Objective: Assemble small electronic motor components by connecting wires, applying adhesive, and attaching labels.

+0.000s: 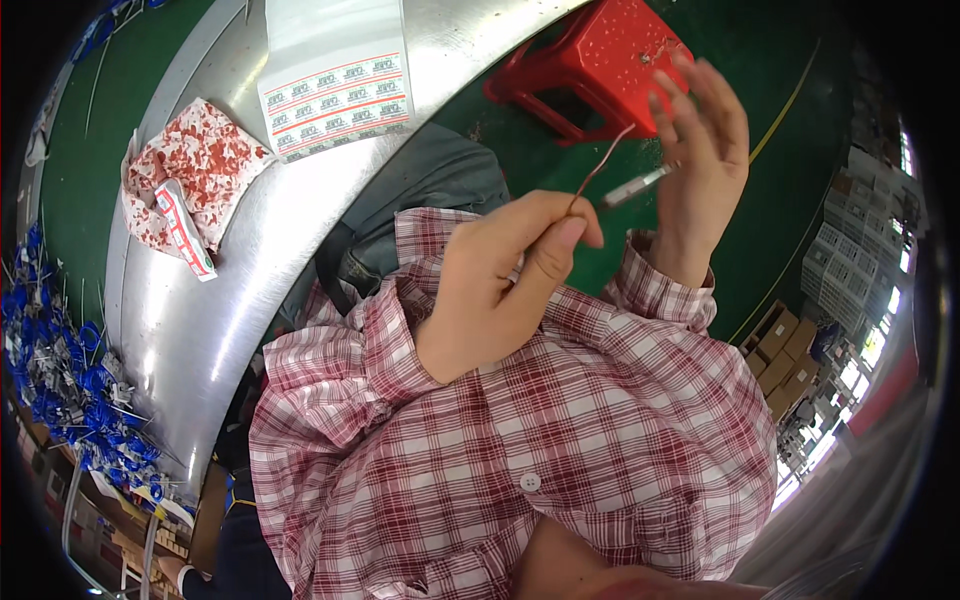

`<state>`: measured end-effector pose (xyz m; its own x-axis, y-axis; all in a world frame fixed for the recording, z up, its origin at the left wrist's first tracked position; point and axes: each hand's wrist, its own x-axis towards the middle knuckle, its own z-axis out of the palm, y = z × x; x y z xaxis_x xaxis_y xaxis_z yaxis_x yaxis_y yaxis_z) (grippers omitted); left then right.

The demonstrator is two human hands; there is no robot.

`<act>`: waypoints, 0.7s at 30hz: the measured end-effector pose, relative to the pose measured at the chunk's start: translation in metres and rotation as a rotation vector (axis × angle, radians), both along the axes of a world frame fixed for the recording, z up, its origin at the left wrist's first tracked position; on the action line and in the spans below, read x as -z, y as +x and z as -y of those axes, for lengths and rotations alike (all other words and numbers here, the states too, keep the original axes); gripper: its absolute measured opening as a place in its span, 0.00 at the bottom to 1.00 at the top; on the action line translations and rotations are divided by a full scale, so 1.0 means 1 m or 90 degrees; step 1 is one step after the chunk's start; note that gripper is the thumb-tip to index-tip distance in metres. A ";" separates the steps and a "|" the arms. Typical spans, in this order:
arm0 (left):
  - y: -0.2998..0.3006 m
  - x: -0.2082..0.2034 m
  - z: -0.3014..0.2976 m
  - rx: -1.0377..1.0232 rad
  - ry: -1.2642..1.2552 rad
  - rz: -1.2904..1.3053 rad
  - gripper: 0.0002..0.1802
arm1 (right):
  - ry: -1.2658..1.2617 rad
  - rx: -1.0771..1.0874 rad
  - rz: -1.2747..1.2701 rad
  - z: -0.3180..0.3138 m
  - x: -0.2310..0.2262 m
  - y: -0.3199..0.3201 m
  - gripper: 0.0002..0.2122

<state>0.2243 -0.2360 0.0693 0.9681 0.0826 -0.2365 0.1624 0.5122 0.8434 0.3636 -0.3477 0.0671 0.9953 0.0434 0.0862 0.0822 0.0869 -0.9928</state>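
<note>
Curved, shiny metal desk (165, 340) along left. On it, white sheet of small printed labels (340, 105) with red stripes, far part blank. Nearer, crumpled red-and-white blotched cloth (205, 145); white-and-red strip (182, 230) lying across its lower part, end reaching onto metal. Beyond desk's left edge, tangled heap of blue cables (75, 390). Red plastic stool (610, 55) on green floor (115, 120), pale specks over seat. Right: yellow floor line (788, 105), brown cardboard boxes (788, 350), pale stacked cartons (850, 250).
</note>
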 end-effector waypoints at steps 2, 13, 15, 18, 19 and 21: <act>0.009 0.006 0.001 -0.132 0.353 0.113 0.08 | -0.034 0.028 0.031 0.010 0.004 0.002 0.09; 0.019 0.024 0.011 -0.298 1.177 0.297 0.14 | -0.105 -0.185 -0.169 0.012 -0.032 -0.063 0.06; 0.017 0.022 0.012 -0.287 1.174 0.294 0.13 | -0.093 -0.174 -0.180 0.014 -0.035 -0.062 0.06; 0.016 0.021 0.016 -0.293 1.181 0.272 0.12 | -0.114 -0.197 -0.209 0.017 -0.036 -0.060 0.06; 0.016 0.020 0.016 -0.289 1.189 0.269 0.12 | -0.100 -0.174 -0.179 0.014 -0.033 -0.061 0.07; 0.013 0.017 0.015 -0.284 1.195 0.264 0.12 | -0.088 -0.150 -0.150 0.013 -0.028 -0.064 0.07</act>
<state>0.2375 -0.2510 0.0527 0.7745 0.1268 0.6198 -0.0190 -0.9746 0.2232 0.2997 -0.3607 0.0953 0.9482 0.2699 -0.1676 -0.1572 -0.0598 -0.9858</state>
